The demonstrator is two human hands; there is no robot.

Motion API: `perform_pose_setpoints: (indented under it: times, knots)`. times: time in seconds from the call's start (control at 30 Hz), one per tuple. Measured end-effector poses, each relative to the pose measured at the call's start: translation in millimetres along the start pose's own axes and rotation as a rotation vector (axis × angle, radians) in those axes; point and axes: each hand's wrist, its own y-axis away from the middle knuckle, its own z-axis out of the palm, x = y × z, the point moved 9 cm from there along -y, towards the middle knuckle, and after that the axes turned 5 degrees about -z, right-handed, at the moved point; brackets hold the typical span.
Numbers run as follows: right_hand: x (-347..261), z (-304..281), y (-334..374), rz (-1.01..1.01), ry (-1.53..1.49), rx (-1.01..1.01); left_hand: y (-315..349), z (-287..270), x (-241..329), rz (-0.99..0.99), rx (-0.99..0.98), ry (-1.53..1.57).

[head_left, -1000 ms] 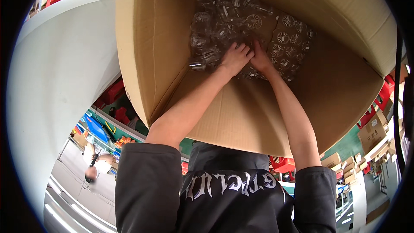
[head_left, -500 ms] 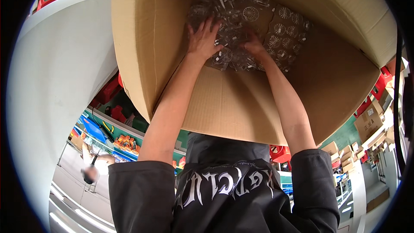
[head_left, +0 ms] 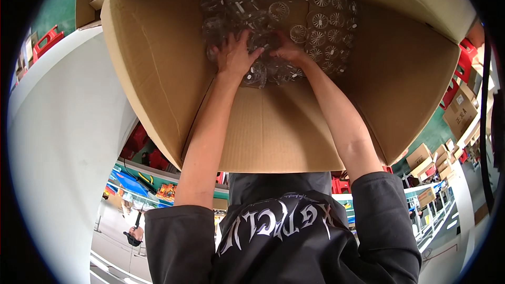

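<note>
The left hand (head_left: pixel 234 57) is spread open, fingers apart, over the loose clear plastic cups (head_left: pixel 242 8) heaped at the left of the box bottom. The right hand (head_left: pixel 288 51) is half curled beside it among the same cups; whether it grips one cannot be told. Right of the hands, more clear cups (head_left: pixel 326 29) stand in rows, showing spoked round ends. All lie deep inside a large open cardboard box (head_left: pixel 284 131). Beyond it are a red stool (head_left: pixel 48 42) at left and brown cartons (head_left: pixel 461 115) at right.
</note>
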Motion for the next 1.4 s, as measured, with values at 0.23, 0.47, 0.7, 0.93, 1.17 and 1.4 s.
perform_pose_setpoints:
  times: [0.23,0.47,0.7,0.93,1.17,1.4]
  knots:
    - [12.9,-14.4,-3.4,0.034,-0.052,0.014,-7.1,-3.5,-5.2,-0.057,0.086,0.009]
    - [-1.7,-47.3,19.3,-0.134,0.045,0.113,4.3,-27.8,25.5,0.112,0.265,-0.056]
    - [-50.8,-55.4,65.9,-0.019,-0.27,0.09,-15.6,-44.1,86.2,0.24,0.295,0.482]
    - [-74.8,-86.3,88.9,0.011,-0.383,-0.105,-28.7,22.2,130.0,0.074,-0.695,1.235]
    - [-83.1,-147.4,108.2,0.063,-0.485,0.252,-52.1,16.2,98.0,-0.025,-0.245,1.36]
    - [-76.4,-148.5,115.2,0.026,-0.958,0.142,-26.3,39.3,119.9,-0.255,-0.603,1.716]
